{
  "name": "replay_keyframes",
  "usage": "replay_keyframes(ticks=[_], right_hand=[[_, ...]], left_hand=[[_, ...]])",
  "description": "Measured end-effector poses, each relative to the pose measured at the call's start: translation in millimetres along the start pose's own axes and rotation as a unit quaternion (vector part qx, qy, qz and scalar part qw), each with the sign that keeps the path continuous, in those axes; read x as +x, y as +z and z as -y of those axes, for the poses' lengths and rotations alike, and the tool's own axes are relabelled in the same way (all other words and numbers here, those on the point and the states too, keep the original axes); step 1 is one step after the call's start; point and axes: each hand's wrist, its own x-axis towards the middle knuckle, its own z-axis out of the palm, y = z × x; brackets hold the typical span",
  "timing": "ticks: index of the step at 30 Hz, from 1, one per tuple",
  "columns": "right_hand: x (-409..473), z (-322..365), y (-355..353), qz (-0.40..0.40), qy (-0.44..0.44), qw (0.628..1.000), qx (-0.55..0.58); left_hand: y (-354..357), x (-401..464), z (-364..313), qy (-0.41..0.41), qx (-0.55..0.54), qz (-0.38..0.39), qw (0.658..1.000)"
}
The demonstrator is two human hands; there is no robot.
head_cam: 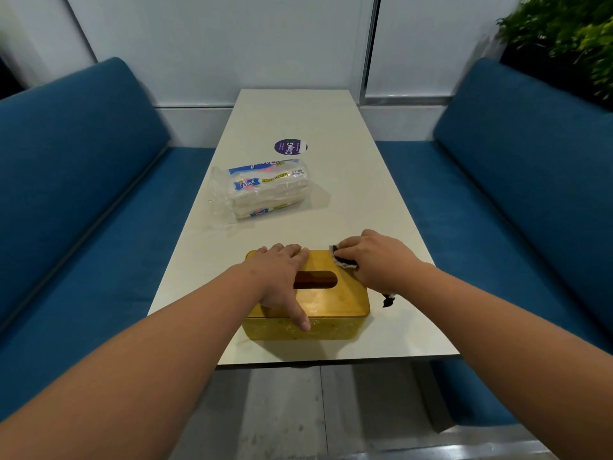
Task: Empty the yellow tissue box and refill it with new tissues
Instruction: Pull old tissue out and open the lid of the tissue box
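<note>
A blue bench seat [76, 154] is seen at far left beside a long white table [365, 200]. A clear pack of new tissues [265, 189] lies mid-table, well apart from the hands. The yellow tissue box [331, 303] sits at the near edge, its lid on. The left hand [282, 277] is laid across the lid, fingers spread over the far edge and thumb on the front wall. The right hand [374, 257] is curled round a small dark cloth [343, 258] at the box's right far corner.

The box could be pushed off the near edge if the lid is forced. Whether any tissues remain cannot be told through the dark slot [315, 279]. The right fingertips are hidden.
</note>
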Motion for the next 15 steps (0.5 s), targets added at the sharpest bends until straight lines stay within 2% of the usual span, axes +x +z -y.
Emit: replay_keyframes(ticks=[3,8,12,15], right_hand=[[-3,-10,-1,-0.004,0.035,0.999,-0.019],[5,4,-5,0.009,-0.049,0.998,-0.045],[4,-9,-8,0.01,0.007,0.998,-0.067],[10,6,-7,0.008,-0.032,0.997,-0.069]], left_hand=[[1,0,0,0.0,-0.001,-0.003,1.0],[-1,0,-1,-0.002,0.0,0.002,1.0],[-1,0,-1,0.0,-0.004,-0.001,1.0],[-1,-1,0,-0.002,-0.004,0.0,1.0]])
